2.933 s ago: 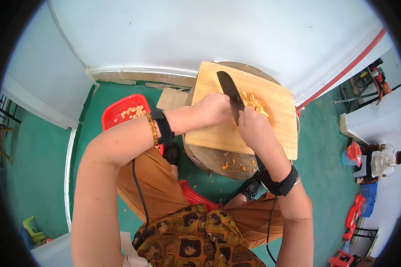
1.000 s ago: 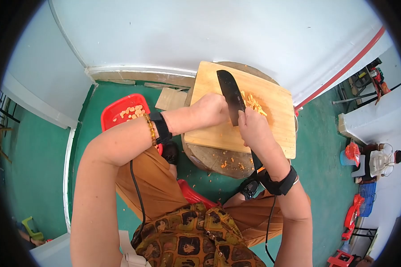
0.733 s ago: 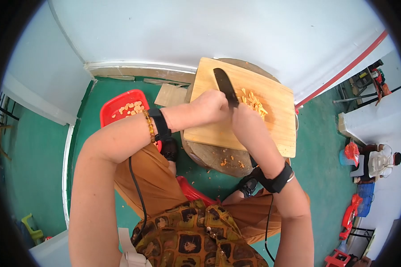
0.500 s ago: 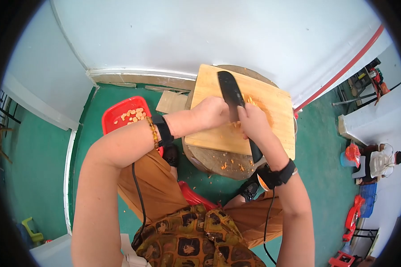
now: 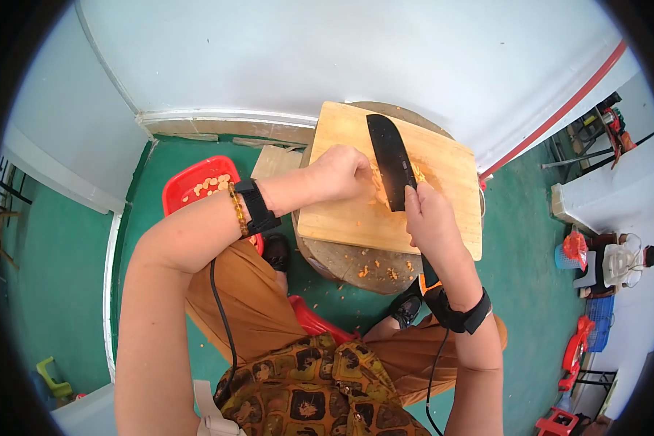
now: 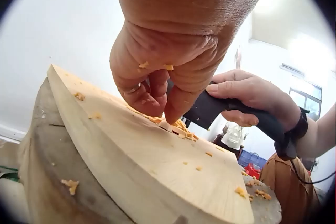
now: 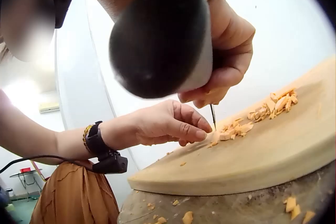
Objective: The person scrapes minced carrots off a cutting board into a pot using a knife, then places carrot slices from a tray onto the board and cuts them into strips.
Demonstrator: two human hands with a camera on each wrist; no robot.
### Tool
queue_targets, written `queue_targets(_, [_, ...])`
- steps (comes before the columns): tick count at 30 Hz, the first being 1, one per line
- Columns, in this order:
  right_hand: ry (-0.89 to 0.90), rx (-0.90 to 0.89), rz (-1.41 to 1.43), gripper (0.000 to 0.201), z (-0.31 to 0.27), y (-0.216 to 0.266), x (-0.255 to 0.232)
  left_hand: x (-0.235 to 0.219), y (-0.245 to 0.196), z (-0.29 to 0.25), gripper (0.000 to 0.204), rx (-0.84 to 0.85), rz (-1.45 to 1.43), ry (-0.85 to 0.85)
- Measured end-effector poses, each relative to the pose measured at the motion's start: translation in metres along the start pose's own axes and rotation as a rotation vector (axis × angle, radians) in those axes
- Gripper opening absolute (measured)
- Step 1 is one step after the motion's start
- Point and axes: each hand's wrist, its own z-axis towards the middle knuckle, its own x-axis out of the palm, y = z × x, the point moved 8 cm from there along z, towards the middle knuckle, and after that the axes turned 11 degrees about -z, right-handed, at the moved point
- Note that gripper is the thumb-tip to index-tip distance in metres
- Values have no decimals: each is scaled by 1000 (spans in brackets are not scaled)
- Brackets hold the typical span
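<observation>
My right hand point(image 5: 432, 218) grips a black-bladed kitchen knife point(image 5: 390, 156) by its handle, the blade pointing away over the wooden cutting board point(image 5: 443, 236). My left hand point(image 5: 341, 173) is on the board left of the blade, its fingers curled and tips down. In the left wrist view, the thumb and finger pinch down at some orange vegetable strips point(image 6: 184, 129), and small bits cling to the palm. The right wrist view shows the blade's edge beside the left fingertips, with a heap of cut orange pieces point(image 7: 273, 106) on its other side.
The board lies on a round wooden stump point(image 5: 334, 260) with orange scraps on it, close to a white wall point(image 5: 269, 58). To the left on the green floor stands a red tray point(image 5: 169, 196) with orange slices. My shoes point(image 5: 407, 305) are near the stump.
The knife has shifted right, away from my left hand, and orange strips now show between them. My left hand has moved slightly left; the right hand still grips the knife.
</observation>
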Motion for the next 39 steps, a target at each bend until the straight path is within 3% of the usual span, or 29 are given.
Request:
queue_targets(16, [67, 3, -93, 26, 4, 14, 23, 15, 9, 1, 7, 87, 28, 16])
queue_targets(19, [59, -11, -109, 26, 21, 15, 32, 17, 6, 4, 7, 60, 71, 87])
queue_targets(31, [-12, -12, -120, 26, 19, 22, 12, 13, 4, -1, 11, 23, 40, 31])
queue_targets(39, [24, 2, -114, 27, 19, 20, 27, 8, -7, -4, 10, 127, 3, 18])
